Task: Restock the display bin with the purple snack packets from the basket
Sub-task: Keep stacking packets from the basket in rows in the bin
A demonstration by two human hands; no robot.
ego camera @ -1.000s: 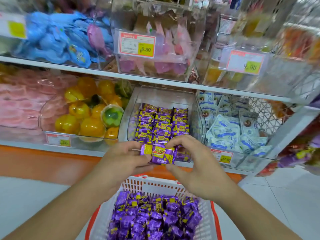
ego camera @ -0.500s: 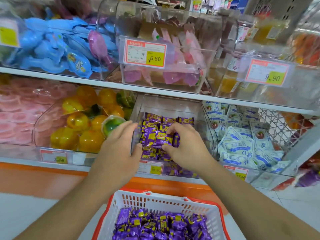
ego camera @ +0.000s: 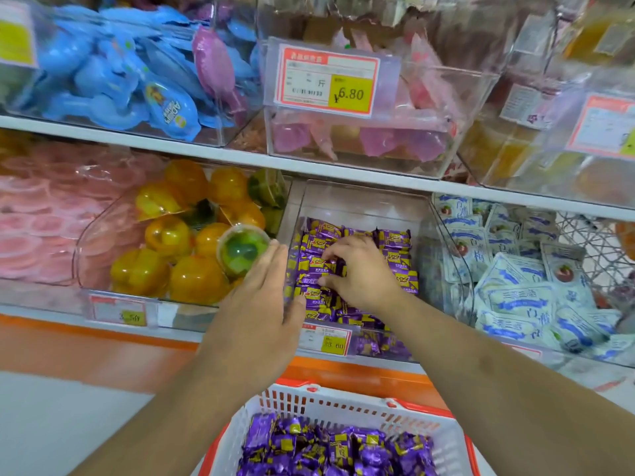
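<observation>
While right hand (ego camera: 360, 273) pinches purple snack packets (ego camera: 311, 269) into clear display bin (ego camera: 360, 204), left hand (ego camera: 261, 297) flat, fingers straight. Could knock neat rows crooked tbh.

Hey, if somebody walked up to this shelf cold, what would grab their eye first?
Probably the two bare hands at the clear display bin in the middle of the lower shelf: the right hand is fingering the rows of purple snack packets inside, while the left hand lies flat against the bin's left wall. Next, the white basket heaped with the same purple packets at the bottom, and the bold 6.80 price tag above.
</observation>
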